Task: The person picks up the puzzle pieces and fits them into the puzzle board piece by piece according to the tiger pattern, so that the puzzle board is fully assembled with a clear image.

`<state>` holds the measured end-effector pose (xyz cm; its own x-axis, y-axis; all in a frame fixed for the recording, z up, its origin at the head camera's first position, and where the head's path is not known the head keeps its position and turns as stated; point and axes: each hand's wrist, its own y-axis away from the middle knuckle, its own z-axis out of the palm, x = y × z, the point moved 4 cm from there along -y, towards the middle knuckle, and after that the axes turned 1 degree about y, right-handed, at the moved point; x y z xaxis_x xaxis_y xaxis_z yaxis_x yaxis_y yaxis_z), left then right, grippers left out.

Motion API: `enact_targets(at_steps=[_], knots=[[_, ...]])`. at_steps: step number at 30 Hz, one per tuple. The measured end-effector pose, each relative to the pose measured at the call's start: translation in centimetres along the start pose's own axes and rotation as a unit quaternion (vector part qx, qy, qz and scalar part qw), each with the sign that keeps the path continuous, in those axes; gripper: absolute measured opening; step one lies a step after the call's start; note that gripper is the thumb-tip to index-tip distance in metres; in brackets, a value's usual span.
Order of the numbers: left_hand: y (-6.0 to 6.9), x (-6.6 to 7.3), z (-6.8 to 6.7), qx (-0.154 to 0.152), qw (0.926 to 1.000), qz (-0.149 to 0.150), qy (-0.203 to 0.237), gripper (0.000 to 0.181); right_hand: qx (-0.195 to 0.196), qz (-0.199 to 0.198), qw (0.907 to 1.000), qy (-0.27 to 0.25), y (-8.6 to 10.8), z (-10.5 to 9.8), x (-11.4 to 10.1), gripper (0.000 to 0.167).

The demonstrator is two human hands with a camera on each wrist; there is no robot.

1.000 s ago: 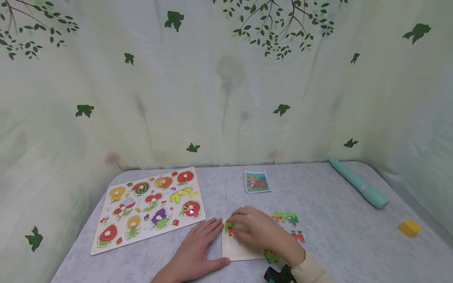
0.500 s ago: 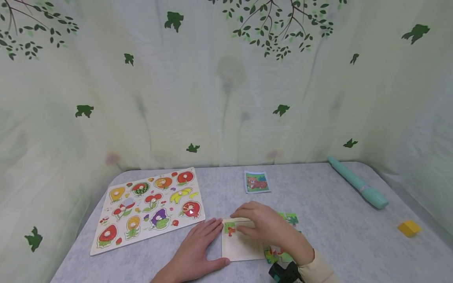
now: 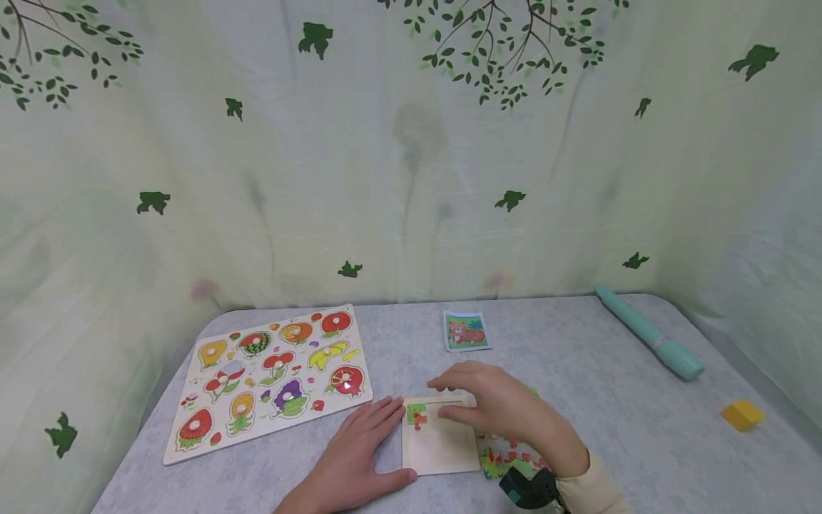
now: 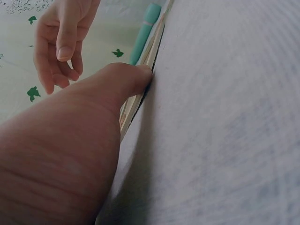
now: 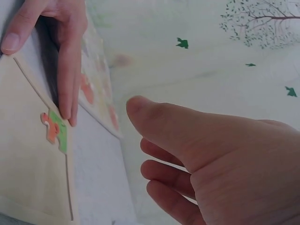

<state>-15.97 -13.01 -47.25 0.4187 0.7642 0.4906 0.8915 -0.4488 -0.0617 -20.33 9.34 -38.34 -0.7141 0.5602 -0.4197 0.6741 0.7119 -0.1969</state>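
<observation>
A shallow wooden puzzle tray (image 3: 443,450) lies on the table, with one green-and-orange jigsaw piece (image 3: 417,414) in its far left corner. My left hand (image 3: 356,457) rests along the tray's left side, fingers straight; in the left wrist view its thumb (image 4: 136,77) touches the tray's edge. Above the tray's far right part hovers my right hand (image 3: 494,403). Its fingers bend loosely and hold nothing, as the right wrist view also shows. Loose jigsaw pieces (image 3: 504,457) lie right of the tray, partly hidden under the right hand and wrist.
A fruit puzzle board (image 3: 263,421) lies at the left. Behind the tray is a small picture card (image 3: 467,332) of an animal. A teal stick-like object (image 3: 651,334) and a yellow block (image 3: 743,414) lie at the right. A printed curtain (image 3: 411,178) surrounds the table.
My right hand has drawn away from the corner piece, up and to the right, and now covers more of the loose pieces. The left hand has stayed put.
</observation>
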Motion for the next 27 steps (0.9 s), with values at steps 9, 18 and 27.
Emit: enact_targets(at_steps=[9, 18, 27], knots=[[0.0, -0.2, 0.2, -0.001, 1.0, -0.007, 0.002, 0.096, -0.015, 0.027, 0.9995, -0.004, 0.3, -0.8, 0.4, 0.035], [-0.2, -0.2, 0.3, -0.021, 0.9995, -0.023, 0.002, 0.097, -0.009, 0.044, 0.9988, -0.02, 1.0, -1.5, 1.3, 0.036], [-0.1, 0.0, 0.0, -0.008, 0.9999, -0.008, -0.004, 0.096, 0.006, 0.045, 0.9989, -0.015, 1.4, -2.4, 2.0, 0.035]])
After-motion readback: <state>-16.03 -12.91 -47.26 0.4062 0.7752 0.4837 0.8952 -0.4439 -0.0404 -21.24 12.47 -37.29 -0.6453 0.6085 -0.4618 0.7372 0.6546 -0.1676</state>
